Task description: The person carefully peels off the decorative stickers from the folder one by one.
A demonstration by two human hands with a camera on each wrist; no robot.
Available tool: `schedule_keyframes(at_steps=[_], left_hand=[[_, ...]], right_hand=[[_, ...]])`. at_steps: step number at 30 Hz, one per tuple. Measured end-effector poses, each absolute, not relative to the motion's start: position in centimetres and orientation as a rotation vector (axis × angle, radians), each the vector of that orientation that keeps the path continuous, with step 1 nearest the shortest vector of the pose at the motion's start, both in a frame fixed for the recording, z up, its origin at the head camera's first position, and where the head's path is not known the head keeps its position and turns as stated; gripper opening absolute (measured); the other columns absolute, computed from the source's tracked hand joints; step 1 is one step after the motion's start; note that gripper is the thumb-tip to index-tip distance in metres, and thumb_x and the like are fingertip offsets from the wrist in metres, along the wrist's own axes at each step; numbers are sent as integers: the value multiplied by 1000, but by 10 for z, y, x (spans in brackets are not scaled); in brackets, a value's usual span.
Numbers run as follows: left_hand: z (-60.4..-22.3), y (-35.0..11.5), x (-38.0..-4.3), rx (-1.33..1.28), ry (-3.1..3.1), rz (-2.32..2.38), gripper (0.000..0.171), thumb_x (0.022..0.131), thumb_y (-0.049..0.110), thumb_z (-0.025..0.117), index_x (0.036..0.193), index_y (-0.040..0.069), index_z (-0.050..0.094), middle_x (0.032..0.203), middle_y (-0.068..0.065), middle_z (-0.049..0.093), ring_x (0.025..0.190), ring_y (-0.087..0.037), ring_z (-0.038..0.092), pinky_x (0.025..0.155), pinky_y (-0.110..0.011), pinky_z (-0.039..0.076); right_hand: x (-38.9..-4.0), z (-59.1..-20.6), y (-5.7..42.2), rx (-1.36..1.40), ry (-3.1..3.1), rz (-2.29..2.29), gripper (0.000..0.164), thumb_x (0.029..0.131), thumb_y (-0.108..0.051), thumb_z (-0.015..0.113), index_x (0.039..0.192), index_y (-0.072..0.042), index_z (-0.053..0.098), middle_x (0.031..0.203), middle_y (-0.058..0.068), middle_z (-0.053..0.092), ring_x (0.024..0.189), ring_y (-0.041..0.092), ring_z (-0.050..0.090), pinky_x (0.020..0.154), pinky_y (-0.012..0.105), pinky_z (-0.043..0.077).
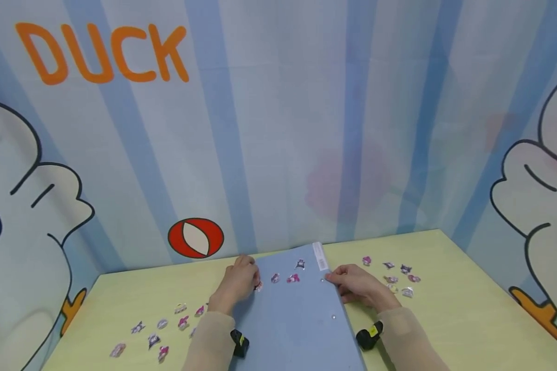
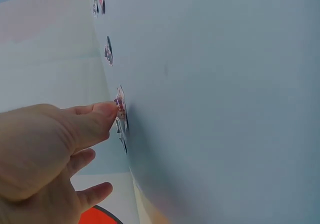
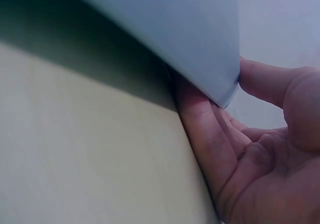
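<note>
A flat blue folder (image 1: 297, 330) lies lengthwise on the table, with a white barcode label (image 1: 321, 256) at its far right corner. My left hand (image 1: 239, 282) is at the folder's far left edge. Its thumb and forefinger pinch a small shiny cartoon sticker (image 2: 121, 109) right at the blue surface. To the right of it, three more stickers, one of them pink (image 1: 293, 278), are on the folder's far part. My right hand (image 1: 359, 284) grips the right edge near the label, thumb on top and fingers underneath, with that edge raised off the table.
Several loose stickers, such as a purple one (image 1: 153, 340), lie on the yellow table (image 1: 88, 330) to the left. More, including a pink one (image 1: 366, 260), lie beyond my right hand. A striped curtain (image 1: 283, 129) printed with cartoon ducks stands right behind the table.
</note>
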State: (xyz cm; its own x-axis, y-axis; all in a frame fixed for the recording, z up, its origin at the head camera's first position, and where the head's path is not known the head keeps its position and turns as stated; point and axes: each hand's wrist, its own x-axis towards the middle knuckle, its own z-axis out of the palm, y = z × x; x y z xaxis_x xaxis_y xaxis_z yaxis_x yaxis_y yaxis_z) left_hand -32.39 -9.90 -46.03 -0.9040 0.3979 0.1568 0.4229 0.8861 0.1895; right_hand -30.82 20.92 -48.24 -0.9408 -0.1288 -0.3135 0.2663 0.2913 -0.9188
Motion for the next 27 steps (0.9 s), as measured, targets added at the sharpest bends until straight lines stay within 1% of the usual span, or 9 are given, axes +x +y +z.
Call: schedule_keyframes(at_steps=[4, 9, 16, 22, 27], left_hand=[[-456, -99, -318, -665, -2937, -362, 23, 89, 4, 68, 73, 13, 56, 122, -15, 53, 120, -33, 45, 91, -53, 44], [-451, -101, -313, -665, -2940, -393, 22, 90, 5, 68, 74, 14, 55, 123, -15, 52, 122, -34, 43, 98, -54, 41], [-439, -113, -308, -664, -2929, -428, 19, 90, 8, 70, 77, 16, 57, 123, -14, 52, 121, -34, 42, 99, -55, 39], [-428, -143, -305, -580, -2946, -435, 18, 91, 9, 69, 78, 16, 57, 120, -12, 50, 119, -32, 43, 100, -59, 35], [-428, -179, -299, -439, -3002, -475, 16, 93, 9, 66, 80, 13, 59, 118, -12, 50, 120, -33, 40, 100, -62, 31]], right_hand=[[-309, -481, 208, 143, 2260, -1675, 34, 93, -34, 67, 104, -3, 58, 87, 11, 63, 70, 20, 57, 57, 27, 50], [-308, -483, 208, 140, 2263, -1678, 32, 94, -32, 66, 104, -2, 58, 86, 11, 62, 69, 19, 57, 56, 26, 49], [-308, -480, 209, 120, 2248, -1693, 32, 95, -31, 65, 105, -2, 58, 86, 11, 62, 68, 19, 57, 55, 26, 49], [-308, -480, 210, 99, 2235, -1707, 30, 95, -30, 65, 104, -1, 58, 85, 11, 62, 67, 18, 57, 55, 27, 49], [-308, -482, 210, 79, 2216, -1718, 32, 95, -30, 65, 103, -1, 58, 84, 11, 63, 66, 17, 57, 55, 26, 50]])
